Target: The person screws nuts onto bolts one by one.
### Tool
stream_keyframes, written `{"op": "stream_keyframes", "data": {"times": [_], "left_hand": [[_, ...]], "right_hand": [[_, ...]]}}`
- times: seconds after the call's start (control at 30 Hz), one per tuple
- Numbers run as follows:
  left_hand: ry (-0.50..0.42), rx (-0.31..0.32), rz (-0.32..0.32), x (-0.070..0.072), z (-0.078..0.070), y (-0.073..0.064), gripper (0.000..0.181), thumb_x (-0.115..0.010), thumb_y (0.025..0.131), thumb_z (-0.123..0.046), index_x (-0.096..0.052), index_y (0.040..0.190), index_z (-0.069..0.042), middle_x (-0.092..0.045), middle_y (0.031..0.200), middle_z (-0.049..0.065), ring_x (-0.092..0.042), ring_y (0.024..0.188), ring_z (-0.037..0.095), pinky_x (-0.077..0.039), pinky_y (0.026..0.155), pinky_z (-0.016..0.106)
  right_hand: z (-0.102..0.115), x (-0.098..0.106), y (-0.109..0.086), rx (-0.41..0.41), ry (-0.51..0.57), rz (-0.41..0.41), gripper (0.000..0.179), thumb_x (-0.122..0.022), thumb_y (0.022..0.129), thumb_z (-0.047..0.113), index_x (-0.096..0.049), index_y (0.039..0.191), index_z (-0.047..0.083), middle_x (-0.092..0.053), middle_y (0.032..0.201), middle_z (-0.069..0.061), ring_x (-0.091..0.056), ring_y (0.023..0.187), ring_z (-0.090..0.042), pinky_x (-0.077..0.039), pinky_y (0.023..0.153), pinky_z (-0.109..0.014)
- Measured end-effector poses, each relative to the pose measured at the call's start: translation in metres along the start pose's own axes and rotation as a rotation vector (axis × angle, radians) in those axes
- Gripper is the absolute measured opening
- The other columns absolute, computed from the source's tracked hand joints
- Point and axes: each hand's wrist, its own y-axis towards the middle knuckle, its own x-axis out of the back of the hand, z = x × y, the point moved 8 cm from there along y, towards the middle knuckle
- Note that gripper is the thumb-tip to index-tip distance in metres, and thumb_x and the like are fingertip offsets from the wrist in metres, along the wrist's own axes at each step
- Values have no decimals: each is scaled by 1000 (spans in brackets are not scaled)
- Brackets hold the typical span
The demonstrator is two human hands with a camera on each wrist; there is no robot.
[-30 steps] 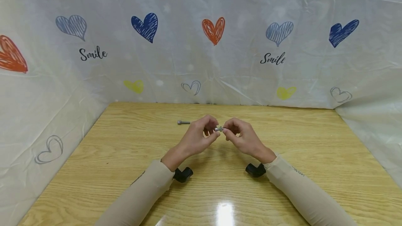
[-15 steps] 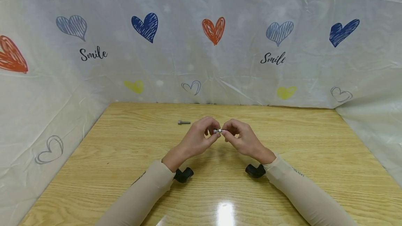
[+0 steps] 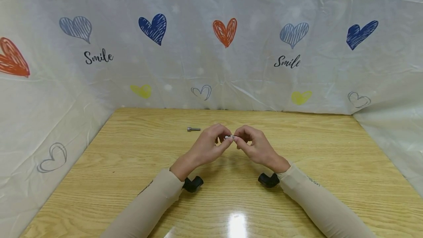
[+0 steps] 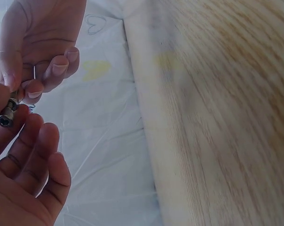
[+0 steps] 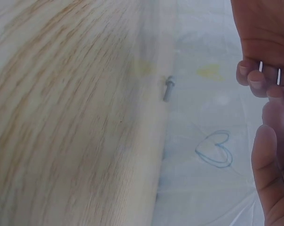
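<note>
In the head view my left hand (image 3: 213, 144) and right hand (image 3: 256, 145) meet tip to tip above the table. Between them lies a small silver socket-head bolt (image 3: 226, 137) with a nut (image 3: 231, 136) on its shank. My right thumb and forefinger pinch the threaded end, hiding most of it. My left thumb and forefinger close on the nut, and the bolt's head pokes out on the left. The left wrist view shows the hex socket of the bolt's head (image 4: 5, 120) facing the camera. The held bolt is hidden in the right wrist view.
A second socket-head bolt (image 3: 193, 129) lies on the wooden table (image 3: 297, 201), left of and beyond my left hand. White cloth (image 3: 251, 76) printed with hearts hangs behind the table and along its sides. Black wrist mounts (image 3: 193, 184) hang under both sleeves.
The left fingertips have come up to the nut, which showed free between the hands one second ago. The bolt has shifted slightly left and down. The right hand has barely moved.
</note>
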Motion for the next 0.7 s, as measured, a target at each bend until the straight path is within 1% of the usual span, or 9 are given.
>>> {"op": "stream_keyframes", "data": {"times": [0.1,0.17,0.27,0.33,0.4,0.5,0.6,0.7], "left_hand": [[-8,25,19,-2,2,0,15,-55,99,-21,-66,96,-11,-56,86,-6,-49,72,7,-44,63,28],[-17,40,26,-2,4,0,19,-53,100,-22,-67,96,-9,-56,86,-5,-49,73,7,-45,64,31],[-28,56,31,-3,4,0,20,-53,100,-24,-67,98,-10,-57,88,-5,-50,74,7,-48,65,35],[-29,57,30,-3,5,0,18,-55,99,-26,-66,99,-12,-58,89,-5,-51,74,7,-49,66,35],[-29,43,21,-2,4,1,16,-60,96,-26,-63,102,-11,-59,90,-5,-52,74,7,-48,65,33],[-28,2,1,-1,1,1,18,-66,92,-19,-59,104,-8,-59,90,-4,-53,73,8,-46,63,30],[-34,-43,-15,1,-2,2,19,-69,88,-10,-56,101,-8,-58,88,-3,-53,71,10,-45,61,31],[-32,-63,-19,1,-4,2,17,-69,87,-5,-56,96,-12,-56,86,-4,-51,70,10,-46,61,31]], "right_hand": [[-1,0,0,-4,6,-1,7,-55,94,-4,-59,96,0,-60,82,-6,-57,64,-11,-47,55,-30],[0,1,0,0,8,1,6,-54,94,-5,-59,96,-2,-60,82,-6,-57,63,-11,-47,54,-29],[1,1,1,13,8,0,5,-55,94,-4,-59,96,-2,-60,81,-6,-57,63,-12,-47,54,-30],[2,1,1,16,8,-1,5,-55,94,-4,-59,96,-2,-61,81,-7,-58,64,-12,-48,55,-30],[1,1,1,15,9,-3,5,-55,94,-4,-59,95,-1,-61,81,-9,-57,64,-12,-49,56,-31],[0,1,1,8,11,-4,5,-55,94,-4,-59,95,-1,-61,81,-9,-57,64,-11,-48,55,-30],[1,1,1,1,17,0,5,-56,93,-5,-59,95,-2,-60,81,-7,-57,63,-13,-46,54,-28],[2,0,1,-3,27,8,5,-56,94,-4,-60,95,-2,-60,81,-7,-58,64,-20,-47,54,-28]]}}
